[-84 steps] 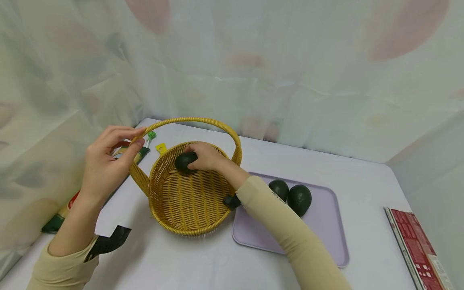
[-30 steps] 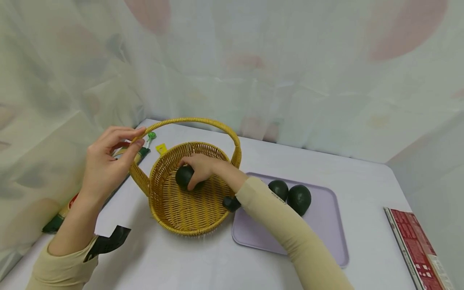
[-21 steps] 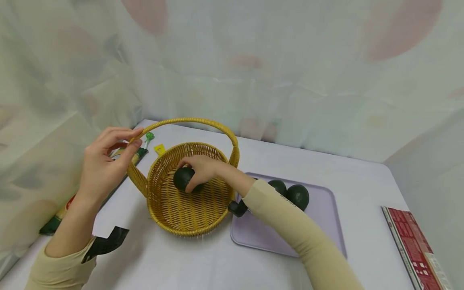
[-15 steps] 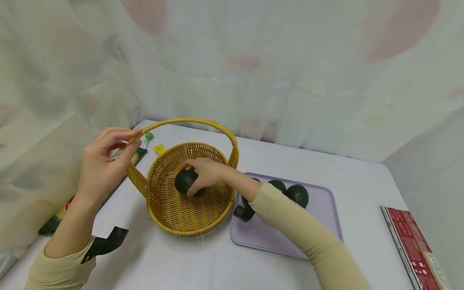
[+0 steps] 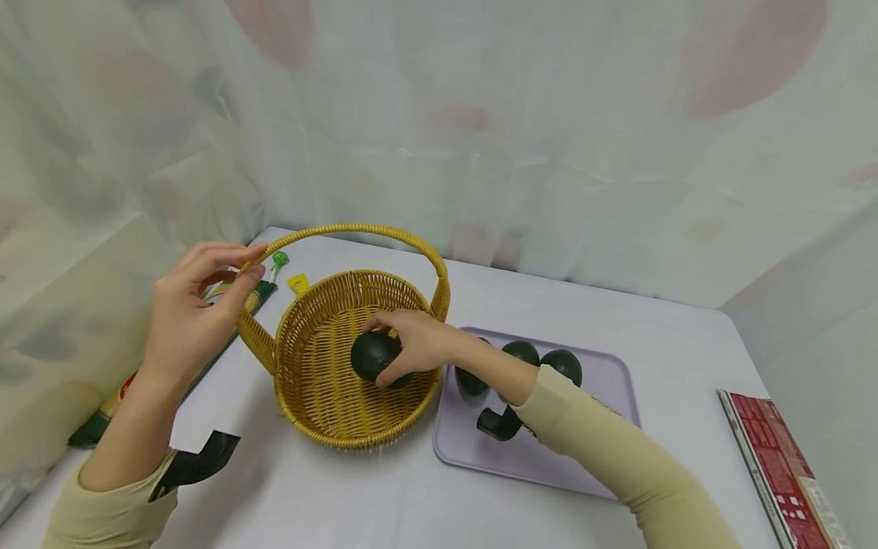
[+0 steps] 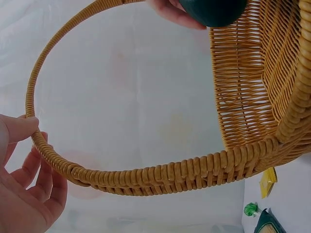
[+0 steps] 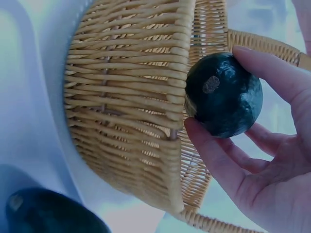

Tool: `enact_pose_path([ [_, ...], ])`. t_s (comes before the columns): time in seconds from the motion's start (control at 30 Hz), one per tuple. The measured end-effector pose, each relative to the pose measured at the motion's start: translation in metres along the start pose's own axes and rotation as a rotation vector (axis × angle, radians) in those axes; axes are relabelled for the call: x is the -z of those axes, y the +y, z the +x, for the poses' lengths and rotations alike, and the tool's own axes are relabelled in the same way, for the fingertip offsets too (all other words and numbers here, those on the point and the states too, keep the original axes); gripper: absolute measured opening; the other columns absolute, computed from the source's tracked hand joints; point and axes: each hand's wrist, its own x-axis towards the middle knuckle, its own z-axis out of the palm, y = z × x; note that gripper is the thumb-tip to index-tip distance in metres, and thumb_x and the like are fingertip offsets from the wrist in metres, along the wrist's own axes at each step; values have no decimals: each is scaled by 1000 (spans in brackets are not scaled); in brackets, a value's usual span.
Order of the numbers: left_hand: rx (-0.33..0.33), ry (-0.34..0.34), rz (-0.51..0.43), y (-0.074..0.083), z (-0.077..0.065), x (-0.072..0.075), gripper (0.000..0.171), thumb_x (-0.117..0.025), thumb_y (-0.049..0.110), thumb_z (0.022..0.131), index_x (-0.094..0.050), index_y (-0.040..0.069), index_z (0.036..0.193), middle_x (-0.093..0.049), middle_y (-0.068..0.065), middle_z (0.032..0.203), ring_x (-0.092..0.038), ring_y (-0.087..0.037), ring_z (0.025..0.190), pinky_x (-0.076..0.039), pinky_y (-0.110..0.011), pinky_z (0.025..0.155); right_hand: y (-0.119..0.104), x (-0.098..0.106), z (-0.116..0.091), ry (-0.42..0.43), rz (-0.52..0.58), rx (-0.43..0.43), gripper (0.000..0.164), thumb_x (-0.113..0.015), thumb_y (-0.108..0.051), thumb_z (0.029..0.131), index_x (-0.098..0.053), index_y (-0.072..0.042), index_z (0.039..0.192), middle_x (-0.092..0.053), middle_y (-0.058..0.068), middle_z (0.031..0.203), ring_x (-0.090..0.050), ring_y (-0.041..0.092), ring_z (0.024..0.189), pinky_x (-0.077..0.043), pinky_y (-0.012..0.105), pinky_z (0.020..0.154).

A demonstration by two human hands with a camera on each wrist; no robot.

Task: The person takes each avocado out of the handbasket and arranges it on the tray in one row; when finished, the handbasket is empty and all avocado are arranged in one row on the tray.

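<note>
A yellow woven basket (image 5: 322, 381) stands on the table, its tall arched handle (image 5: 357, 228) upright. My left hand (image 5: 195, 301) pinches the handle on its left side between thumb and fingers. Over the basket's right half, my right hand (image 5: 425, 341) grips a dark green avocado (image 5: 373, 355). In the right wrist view this avocado (image 7: 226, 97) shows at rim height, its stem scar facing the camera, thumb on one side and fingers on the other. Three more avocados lie on the lilac tray (image 5: 473, 465): one on the left (image 5: 471, 381), two side by side behind my forearm (image 5: 521, 351).
The tray sits close to the basket's right side. Left of the basket lie a yellow packet (image 5: 298, 284), a green-topped lollipop-like item (image 5: 279, 260) and a long green package (image 5: 96, 428) behind my left arm. A red flat printed item (image 5: 782, 457) lies at the far right.
The held avocado has moved from the back of the basket toward me, then right toward the tray-side rim. The right forearm has shifted right, uncovering the left tray avocado. My left hand keeps its hold.
</note>
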Motion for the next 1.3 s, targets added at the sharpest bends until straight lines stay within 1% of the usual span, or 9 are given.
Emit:
enact_pose_path([
  [0.13, 4, -2, -2, 1, 0, 0, 27, -67, -8, 86, -70, -3, 113, -64, 3, 106, -57, -12, 98, -46, -13, 83, 1, 2, -13, 13, 13, -4, 69, -84, -29, 76, -52, -16, 135, -55, 4, 129, -52, 17, 115, -49, 26, 86],
  [0.33, -10, -2, -12, 0, 1, 0, 27, -66, -9, 86, -70, -5, 112, -64, 4, 106, -57, -12, 98, -46, -13, 83, 5, 7, -32, 33, 38, -26, 68, -83, -29, 76, -52, -20, 135, -55, 0, 127, -53, 14, 110, -48, 28, 88],
  [0.53, -10, 0, -16, -1, 1, 1, 26, -66, -10, 86, -70, -6, 111, -64, 3, 106, -57, -13, 97, -46, -13, 83, 9, 13, -51, 60, 54, -42, 69, -83, -31, 76, -51, -23, 136, -55, -6, 125, -51, 11, 111, -47, 33, 93],
  [0.7, -4, 2, -16, -2, 1, 2, 26, -66, -9, 86, -70, -6, 111, -64, 3, 107, -57, -12, 98, -46, -13, 83, 12, 18, -65, 80, 102, -38, 70, -83, -29, 75, -51, -21, 137, -54, -5, 126, -53, 13, 113, -48, 37, 97],
  [0.9, 2, 5, -15, -3, 1, 3, 27, -66, -9, 86, -70, -5, 112, -64, 4, 106, -57, -12, 98, -46, -13, 83, 19, 21, -81, 110, 122, -69, 68, -84, -31, 75, -52, -24, 134, -54, -5, 126, -58, 17, 108, -50, 41, 93],
  [0.97, -2, 7, -16, -4, 1, 3, 26, -66, -9, 86, -70, -5, 112, -64, 4, 106, -57, -12, 98, -46, -13, 83, 21, 21, -87, 118, 127, -79, 68, -84, -31, 75, -52, -24, 134, -54, -4, 126, -58, 19, 108, -50, 42, 93],
  [1.17, -5, 11, -22, -3, 1, 4, 26, -66, -10, 86, -69, -6, 111, -65, 4, 106, -58, -12, 97, -46, -13, 83, 30, 22, -103, 151, 141, -106, 69, -84, -31, 74, -52, -22, 135, -54, -4, 130, -57, 21, 113, -48, 38, 95],
  [1.3, 7, 9, -21, -3, 1, 5, 27, -66, -9, 86, -69, -6, 112, -64, 4, 106, -58, -12, 98, -46, -13, 83, 36, 21, -114, 174, 150, -132, 70, -85, -32, 74, -52, -22, 136, -54, -4, 132, -58, 21, 110, -49, 40, 93],
])
